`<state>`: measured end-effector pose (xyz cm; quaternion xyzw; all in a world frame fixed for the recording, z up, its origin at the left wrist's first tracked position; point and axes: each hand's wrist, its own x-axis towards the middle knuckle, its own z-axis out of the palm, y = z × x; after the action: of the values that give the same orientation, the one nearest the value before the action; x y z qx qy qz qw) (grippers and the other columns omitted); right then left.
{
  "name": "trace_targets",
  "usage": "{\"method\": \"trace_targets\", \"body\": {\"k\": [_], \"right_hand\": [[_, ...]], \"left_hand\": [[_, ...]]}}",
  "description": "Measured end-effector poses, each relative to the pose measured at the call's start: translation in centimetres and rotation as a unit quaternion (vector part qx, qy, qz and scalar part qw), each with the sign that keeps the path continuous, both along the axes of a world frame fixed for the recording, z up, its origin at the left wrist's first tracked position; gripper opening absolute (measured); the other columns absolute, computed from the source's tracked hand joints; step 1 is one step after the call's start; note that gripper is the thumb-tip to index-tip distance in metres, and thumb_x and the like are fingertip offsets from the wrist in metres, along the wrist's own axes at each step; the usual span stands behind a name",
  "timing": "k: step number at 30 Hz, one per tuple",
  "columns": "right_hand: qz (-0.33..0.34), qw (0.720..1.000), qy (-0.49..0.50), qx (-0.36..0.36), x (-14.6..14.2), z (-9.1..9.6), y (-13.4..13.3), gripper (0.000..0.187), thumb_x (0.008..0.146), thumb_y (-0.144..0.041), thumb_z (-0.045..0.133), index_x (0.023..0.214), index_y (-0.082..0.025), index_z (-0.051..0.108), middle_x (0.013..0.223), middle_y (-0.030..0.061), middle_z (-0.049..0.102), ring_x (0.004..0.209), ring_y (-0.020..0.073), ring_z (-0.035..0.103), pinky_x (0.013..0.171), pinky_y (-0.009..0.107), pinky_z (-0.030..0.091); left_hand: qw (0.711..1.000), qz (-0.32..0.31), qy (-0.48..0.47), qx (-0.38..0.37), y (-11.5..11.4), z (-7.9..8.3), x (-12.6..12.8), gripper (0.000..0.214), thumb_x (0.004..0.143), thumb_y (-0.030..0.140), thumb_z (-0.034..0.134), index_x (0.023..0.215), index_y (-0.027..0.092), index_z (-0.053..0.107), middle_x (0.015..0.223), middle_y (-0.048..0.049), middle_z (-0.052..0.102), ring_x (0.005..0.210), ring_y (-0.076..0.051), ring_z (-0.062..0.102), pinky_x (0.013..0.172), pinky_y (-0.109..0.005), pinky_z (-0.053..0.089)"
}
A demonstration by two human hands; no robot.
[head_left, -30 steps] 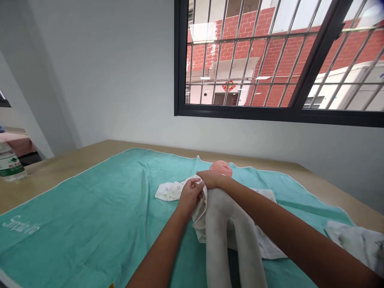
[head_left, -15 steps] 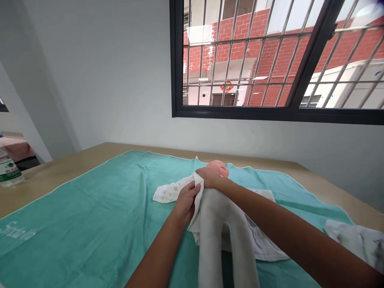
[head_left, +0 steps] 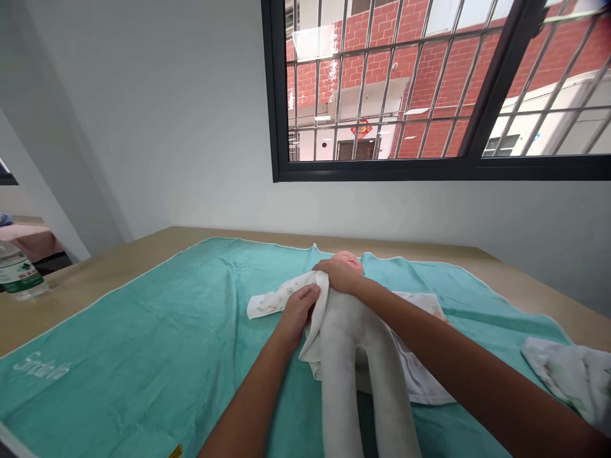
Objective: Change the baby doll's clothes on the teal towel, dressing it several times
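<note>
A baby doll with a pink head [head_left: 348, 259] and a pale grey cloth body [head_left: 341, 331] lies on its back, legs toward me. Under and beside it spreads a white printed baby shirt [head_left: 272, 303], one sleeve stretched out to the left. My left hand [head_left: 300, 308] pinches the shirt's edge near the doll's shoulder on the left. Across the doll's upper chest reaches my right hand [head_left: 337, 273], its fingers curled over the shirt at that same shoulder. The doll's arm on that side is hidden by cloth and hands.
A teal towel [head_left: 143, 337] covers much of the wooden table [head_left: 138, 247]. Folded printed cloth [head_left: 570, 375] lies at the right. A clear bottle with a green label [head_left: 21, 273] stands at the far left. Behind the table are a wall and a barred window [head_left: 382, 170].
The view has shifted slightly. My left hand has slid a little along the shirt edge, its fingers closer together. My right hand stays at the doll's shoulder.
</note>
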<state>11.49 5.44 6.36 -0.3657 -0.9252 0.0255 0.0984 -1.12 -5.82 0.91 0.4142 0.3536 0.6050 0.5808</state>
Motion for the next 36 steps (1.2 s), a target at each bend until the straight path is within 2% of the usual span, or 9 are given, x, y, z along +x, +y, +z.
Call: {"method": "trace_targets", "body": {"k": [5,12,17,20,24,28,30,32,36], "right_hand": [[-0.045,0.996,0.039,0.07,2.0,-0.9,0.8,0.021,0.084,-0.019,0.047,0.086,-0.019,0.068,0.098,0.0055,0.064,0.086,0.0157,0.057,0.07,0.025,0.036],[-0.029,0.99,0.124,0.062,2.0,-1.7,0.3,0.028,0.084,-0.016,0.047,0.103,-0.022,0.066,0.109,0.0066,0.062,0.097,0.0183,0.057,0.082,0.028,0.041],[0.161,0.968,0.193,0.027,3.2,-1.6,-1.6,0.024,0.082,-0.017,0.052,0.102,-0.022,0.064,0.117,0.0057,0.062,0.109,0.0194,0.054,0.096,0.033,0.041],[0.137,0.961,0.241,-0.012,4.4,-2.5,-2.4,0.02,0.079,-0.013,0.051,0.093,-0.021,0.064,0.11,0.0052,0.065,0.105,0.0189,0.057,0.094,0.033,0.043],[0.089,0.941,0.322,-0.049,5.8,-3.8,-2.7,0.027,0.076,-0.008,0.047,0.094,-0.02,0.064,0.099,0.0038,0.068,0.097,0.0172,0.06,0.089,0.03,0.045],[0.092,0.933,0.345,-0.045,6.4,-4.2,-2.6,0.024,0.076,-0.01,0.049,0.092,-0.019,0.065,0.097,0.0032,0.069,0.094,0.0166,0.061,0.089,0.029,0.045],[0.081,0.932,0.351,-0.038,6.3,-4.2,-2.6,0.023,0.076,-0.011,0.05,0.091,-0.019,0.066,0.095,0.0032,0.069,0.093,0.0165,0.06,0.088,0.03,0.044],[0.071,0.932,0.354,-0.038,6.3,-4.3,-2.5,0.021,0.075,-0.012,0.052,0.089,-0.019,0.066,0.093,0.0032,0.069,0.091,0.0167,0.06,0.086,0.03,0.044],[0.076,0.915,0.393,-0.055,6.5,-4.6,-2.1,0.022,0.072,-0.011,0.051,0.085,-0.018,0.067,0.089,0.0032,0.069,0.088,0.0167,0.06,0.084,0.029,0.044]], "left_hand": [[0.993,0.005,0.116,0.01,-0.1,0.2,0.7,0.033,0.062,0.031,0.077,0.09,0.015,0.068,0.059,0.0054,0.048,0.052,-0.008,0.039,0.055,-0.023,0.031],[0.956,0.077,0.269,0.09,-0.9,0.6,1.8,0.023,0.07,0.02,0.061,0.092,0.019,0.069,0.059,0.0044,0.048,0.058,-0.013,0.043,0.06,-0.025,0.032],[0.894,0.151,0.387,0.169,-2.2,0.7,2.9,0.03,0.073,0.017,0.058,0.099,0.026,0.071,0.064,0.0015,0.058,0.058,-0.016,0.046,0.063,-0.027,0.03],[0.86,0.158,0.455,0.168,-2.7,1.0,3.4,0.028,0.078,0.022,0.058,0.104,0.027,0.067,0.067,0.0008,0.06,0.058,-0.017,0.048,0.062,-0.027,0.028],[0.79,0.181,0.576,0.106,-3.5,1.8,3.7,0.012,0.078,0.036,0.063,0.079,0.024,0.062,0.063,0.0001,0.056,0.055,-0.017,0.046,0.058,-0.027,0.02],[0.712,0.183,0.676,0.046,-5.0,1.9,3.7,0.022,0.087,0.037,0.048,0.071,0.023,0.05,0.065,-0.0009,0.054,0.055,-0.017,0.044,0.057,-0.028,0.016],[0.694,0.187,0.695,0.028,-6.0,1.5,3.7,0.024,0.09,0.037,0.042,0.071,0.023,0.046,0.069,-0.0016,0.055,0.059,-0.018,0.046,0.057,-0.028,0.017],[0.703,0.183,0.688,0.007,-6.9,1.1,3.7,0.026,0.092,0.039,0.037,0.071,0.023,0.043,0.068,-0.0006,0.054,0.06,-0.018,0.046,0.056,-0.027,0.02],[0.78,0.129,0.612,0.003,-8.0,1.9,4.9,0.028,0.093,0.043,0.037,0.073,0.023,0.041,0.063,0.0033,0.049,0.058,-0.016,0.044,0.056,-0.026,0.026]]}}
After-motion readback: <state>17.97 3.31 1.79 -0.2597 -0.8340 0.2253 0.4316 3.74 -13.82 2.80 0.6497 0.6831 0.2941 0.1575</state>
